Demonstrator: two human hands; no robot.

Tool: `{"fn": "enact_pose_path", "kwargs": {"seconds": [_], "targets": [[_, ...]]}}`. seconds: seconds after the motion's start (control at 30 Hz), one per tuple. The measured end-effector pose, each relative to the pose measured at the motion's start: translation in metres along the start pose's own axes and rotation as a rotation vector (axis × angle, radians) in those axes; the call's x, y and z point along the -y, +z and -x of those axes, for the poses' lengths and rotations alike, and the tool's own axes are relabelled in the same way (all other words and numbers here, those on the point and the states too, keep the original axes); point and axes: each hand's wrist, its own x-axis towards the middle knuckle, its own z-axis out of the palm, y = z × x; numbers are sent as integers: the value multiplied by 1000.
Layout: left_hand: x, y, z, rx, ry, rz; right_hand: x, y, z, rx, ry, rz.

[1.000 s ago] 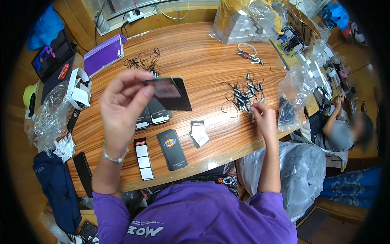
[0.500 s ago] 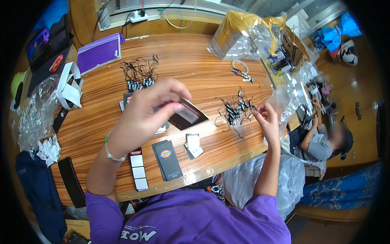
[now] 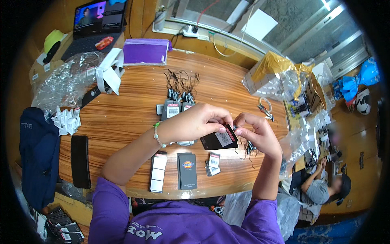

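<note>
Over the middle of the table, my left hand (image 3: 211, 120) pinches a black hang tag (image 3: 208, 142) with a white barcode sticker and a red strip. My right hand (image 3: 258, 136) meets it at the tag's upper corner. Its thumb and finger are closed on a small dark piece of tag string (image 3: 235, 127), mostly hidden by the fingers. Below the right hand lies a pile of black tag strings (image 3: 249, 149), partly covered. Behind my left forearm are finished-looking grey tags (image 3: 172, 110) with black strings (image 3: 181, 79) spread out beyond them.
Near the front edge lie a strip of white labels (image 3: 158, 174), a stack of dark tags (image 3: 187, 173) and small stickered cards (image 3: 213, 162). A black case (image 3: 80, 160) sits left, a purple pouch (image 3: 145, 52) at the back, scissors (image 3: 266, 112) and a plastic-wrapped box (image 3: 268, 81) back right.
My right hand has come away from the string pile with a string and met my left hand at the tag. The left hand has moved right. The whole view has swung.
</note>
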Motion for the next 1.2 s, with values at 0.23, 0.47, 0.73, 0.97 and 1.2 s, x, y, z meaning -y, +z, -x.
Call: {"fn": "enact_pose_path", "kwargs": {"seconds": [0.23, 0.47, 0.73, 0.97, 1.2], "targets": [[-4, -38, 3, -269, 80, 260, -15, 6, -54, -26, -314, -1047], [6, -55, 4, -366, 116, 312, -20, 10, -62, -261, -401, -1286], [20, -51, -1, -422, 47, 411, -32, 5, -69, -341, -447, -1294], [20, -50, -4, -409, 13, 489, -20, 10, -69, -559, -518, -1134], [21, -39, -8, -428, -4, 381, -15, 23, -72, -873, -651, -611]]}}
